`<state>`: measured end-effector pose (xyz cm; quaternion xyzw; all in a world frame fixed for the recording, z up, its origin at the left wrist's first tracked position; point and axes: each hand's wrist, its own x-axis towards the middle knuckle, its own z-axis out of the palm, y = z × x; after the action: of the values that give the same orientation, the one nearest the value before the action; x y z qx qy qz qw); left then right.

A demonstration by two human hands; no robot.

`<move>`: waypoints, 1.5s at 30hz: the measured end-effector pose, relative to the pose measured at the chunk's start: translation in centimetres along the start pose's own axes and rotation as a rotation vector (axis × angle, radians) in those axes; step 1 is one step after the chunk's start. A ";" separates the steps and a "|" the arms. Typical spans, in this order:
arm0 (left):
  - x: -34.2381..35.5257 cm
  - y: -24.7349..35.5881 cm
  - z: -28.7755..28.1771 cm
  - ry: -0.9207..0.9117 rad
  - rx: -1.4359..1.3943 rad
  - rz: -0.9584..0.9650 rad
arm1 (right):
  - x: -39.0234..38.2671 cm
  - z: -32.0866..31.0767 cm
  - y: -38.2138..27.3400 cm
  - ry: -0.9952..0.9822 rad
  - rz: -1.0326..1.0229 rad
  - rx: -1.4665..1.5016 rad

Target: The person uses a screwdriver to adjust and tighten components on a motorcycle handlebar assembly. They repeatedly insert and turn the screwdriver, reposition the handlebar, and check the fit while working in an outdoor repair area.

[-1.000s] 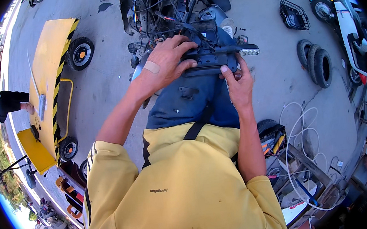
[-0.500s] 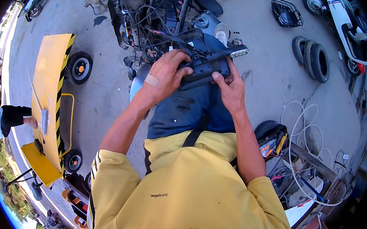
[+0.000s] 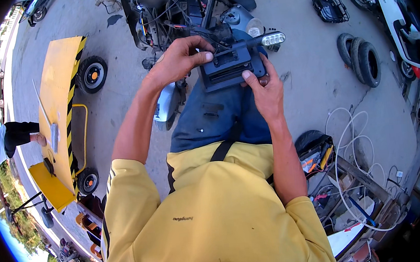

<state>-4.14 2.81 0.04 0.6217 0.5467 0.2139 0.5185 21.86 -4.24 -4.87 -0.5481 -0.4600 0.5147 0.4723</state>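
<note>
Housing (image 3: 231, 64), black, upper centre of frame; lamp (image 3: 274, 38) at its upper right. Right hand (image 3: 266, 87) grips right edge; left hand (image 3: 182, 58) curled at left edge, hold indeterminable.

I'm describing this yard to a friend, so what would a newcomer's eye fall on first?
Probably the yellow shirt, filling the lower middle. Above it, the right hand holds a black part, the left hand at its upper left corner. On the left, a large stripe-edged yellow board has wheels along its right side.
</note>
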 end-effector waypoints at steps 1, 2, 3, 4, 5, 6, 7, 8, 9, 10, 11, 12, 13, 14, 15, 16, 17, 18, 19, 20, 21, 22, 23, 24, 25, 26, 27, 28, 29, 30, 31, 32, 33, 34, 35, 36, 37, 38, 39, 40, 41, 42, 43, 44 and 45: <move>0.1 0.4 -0.2 -0.009 0.007 0.050 | 0.0 0.1 -0.6 0.002 0.011 0.005; 0.2 0.6 -0.3 -0.017 0.003 0.051 | -0.1 0.0 -0.9 0.000 0.023 0.024; 0.3 1.0 -0.6 -0.023 0.000 0.058 | 0.0 0.0 -1.3 -0.001 0.029 0.043; 0.5 1.2 -0.8 -0.028 -0.002 0.064 | 0.1 0.1 -1.6 -0.004 0.035 0.062; 0.9 1.0 -1.0 -0.041 -0.029 0.058 | 0.2 0.1 -1.9 -0.003 0.041 0.071; 1.1 1.0 -1.2 -0.055 -0.035 0.061 | 0.2 0.2 -2.1 -0.001 0.047 0.080; 1.3 1.0 -1.5 -0.068 -0.041 0.065 | 0.3 0.2 -2.4 0.002 0.053 0.088; 1.5 1.1 -1.7 -0.082 -0.046 0.068 | 0.4 0.1 -2.7 -0.004 0.062 0.059; 1.5 1.1 -1.7 -0.079 -0.031 0.069 | 0.4 0.0 -3.0 -0.008 0.073 0.028; 1.6 1.2 -1.8 -0.077 -0.015 0.070 | 0.4 -0.1 -3.1 -0.013 0.083 -0.002; 1.7 1.2 -1.8 -0.074 0.000 0.071 | 0.4 -0.1 -3.1 -0.013 0.076 0.002; 1.8 1.1 -1.9 -0.078 -0.002 0.069 | 0.3 0.0 -3.0 -0.013 0.071 0.008; 2.0 1.0 -2.0 -0.081 -0.005 0.067 | 0.3 0.0 -2.8 -0.012 0.066 0.014; 2.0 0.9 -2.0 -0.084 -0.007 0.065 | 0.3 -0.1 -2.6 -0.018 0.060 0.016; 2.1 1.0 -2.0 -0.088 -0.010 0.061 | 0.4 -0.2 -2.4 -0.023 0.054 0.019; 2.1 1.1 -2.1 -0.091 -0.012 0.058 | 0.5 -0.2 -2.1 -0.027 0.049 0.022; 2.1 1.2 -2.1 -0.095 -0.015 0.055 | 0.5 -0.2 -1.8 -0.028 0.044 0.025; 2.1 1.3 -2.1 -0.098 -0.020 0.059 | 0.6 -0.3 -1.6 -0.029 0.038 0.026; 2.1 1.3 -2.1 -0.100 -0.025 0.063 | 0.7 -0.3 -1.4 -0.031 0.032 0.028; 2.1 1.4 -2.1 -0.103 -0.029 0.067 | 0.7 -0.4 -1.1 -0.036 0.024 0.024; 2.1 1.3 -2.1 -0.110 -0.046 0.069 | 0.8 -0.5 -0.9 -0.041 0.017 0.020; 2.3 1.0 -2.0 -0.116 -0.062 0.070 | 0.8 -0.5 -0.7 -0.046 0.010 0.016; 2.4 0.8 -2.0 -0.123 -0.077 0.072 | 0.9 -0.6 -0.4 -0.050 0.002 0.004; 2.4 0.5 -1.9 -0.129 -0.082 0.071 | 1.0 -0.7 -0.1 -0.055 -0.005 -0.008; 2.5 0.3 -1.8 -0.135 -0.087 0.070 | 1.0 -0.7 0.2 -0.059 -0.012 -0.020; 2.5 0.1 -1.8 -0.142 -0.092 0.069 | 1.0 -0.8 0.3 -0.064 -0.011 -0.007; 2.5 -0.1 -1.6 -0.137 -0.093 0.082 | 0.9 -0.8 0.4 -0.068 -0.009 0.006; 2.5 -0.2 -1.5 -0.133 -0.094 0.095 | 0.9 -0.9 0.6 -0.073 -0.006 0.019; 2.6 -0.4 -1.3 -0.129 -0.095 0.109 | 0.8 -1.0 0.9 -0.080 0.000 0.075; 2.6 -0.8 -1.2 -0.116 -0.073 0.128 | 0.9 -1.1 1.2 -0.087 0.004 0.131; 2.8 -1.4 -1.1 -0.104 -0.050 0.147 | 0.9 -1.2 1.4 -0.094 0.009 0.188; 2.9 -1.7 -1.0 -0.092 -0.027 0.166 | 0.9 -1.5 1.3 -0.111 0.033 0.171; 2.9 -1.9 -0.9 -0.077 -0.026 0.171 | 0.8 -1.9 1.1 -0.127 0.058 0.151; 2.9 -2.1 -0.7 -0.063 -0.025 0.177 | 0.7 -2.1 1.0 -0.143 0.083 0.132; 2.9 -2.2 -0.6 -0.049 -0.024 0.183 | 0.7 -2.1 0.9 -0.142 0.084 0.125; 3.0 -2.3 -0.4 -0.043 -0.038 0.183 | 0.7 -2.1 0.8 -0.140 0.085 0.117; 3.0 -2.4 -0.2 -0.037 -0.053 0.184 | 0.6 -2.2 0.7 -0.138 0.087 0.109; 3.1 -2.5 -0.1 -0.031 -0.068 0.185 | 0.6 -2.3 0.6 -0.141 0.094 0.106; 3.1 -2.5 0.0 -0.019 -0.066 0.184 | 0.6 -2.4 0.4 -0.144 0.102 0.104; 3.1 -2.5 0.2 -0.007 -0.065 0.183 | 0.6 -2.5 0.2 -0.147 0.110 0.102; 3.2 -2.5 0.3 0.006 -0.063 0.182 | 0.6 -2.5 0.2 -0.145 0.110 0.084; 3.2 -2.7 0.5 0.020 -0.078 0.194 | 0.5 -2.5 0.2 -0.146 0.110 0.063; 3.2 -3.1 0.7 0.035 -0.094 0.206 | 0.5 -2.5 0.1 -0.147 0.110 0.043; 3.2 -3.3 0.8 0.050 -0.109 0.217 | 0.5 -2.5 0.1 -0.148 0.110 0.049; 3.3 -3.2 1.1 0.081 -0.063 0.218 | 0.4 -2.5 0.2 -0.144 0.112 0.055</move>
<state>-3.67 4.85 -4.20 0.6518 0.4895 0.3108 0.4888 24.42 -3.95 -5.09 -0.5213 -0.4472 0.5908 0.4233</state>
